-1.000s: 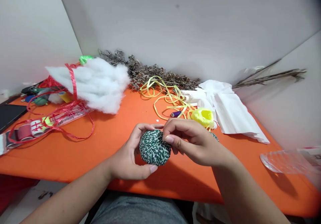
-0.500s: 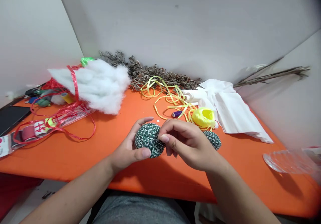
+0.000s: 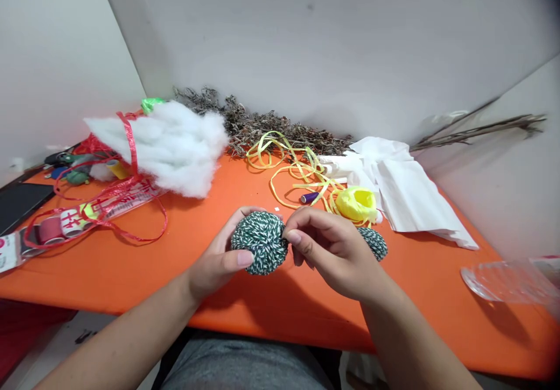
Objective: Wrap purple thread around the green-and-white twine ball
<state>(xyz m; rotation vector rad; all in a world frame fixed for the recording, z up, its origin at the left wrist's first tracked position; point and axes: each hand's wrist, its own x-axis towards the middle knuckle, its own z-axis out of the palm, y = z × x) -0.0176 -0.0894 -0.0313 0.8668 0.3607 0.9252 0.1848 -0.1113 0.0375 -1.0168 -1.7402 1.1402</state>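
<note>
A round green-and-white knitted ball (image 3: 260,243) is held above the front of the orange table. My left hand (image 3: 223,256) wraps its left side, with the thumb on the near face. At the ball's right edge my right hand (image 3: 326,250) pinches with thumb and forefinger; what lies in the pinch is too small to make out. Partly behind my right hand, a second piece of the same green-and-white knit (image 3: 374,243) rests on the table.
White fibre stuffing (image 3: 179,151) bound with red ribbon (image 3: 130,139) lies left, near packaged thread spools (image 3: 50,229). Dried twigs (image 3: 266,127) line the wall. Yellow ribbon (image 3: 280,186), a purple spool (image 3: 309,197) and white cloth (image 3: 420,197) lie beyond my hands. Clear plastic (image 3: 503,282) is at right.
My left hand has turned the knitted ball so more of its gathered face shows, shifting it slightly left. My right hand's pinch has moved slightly right.
</note>
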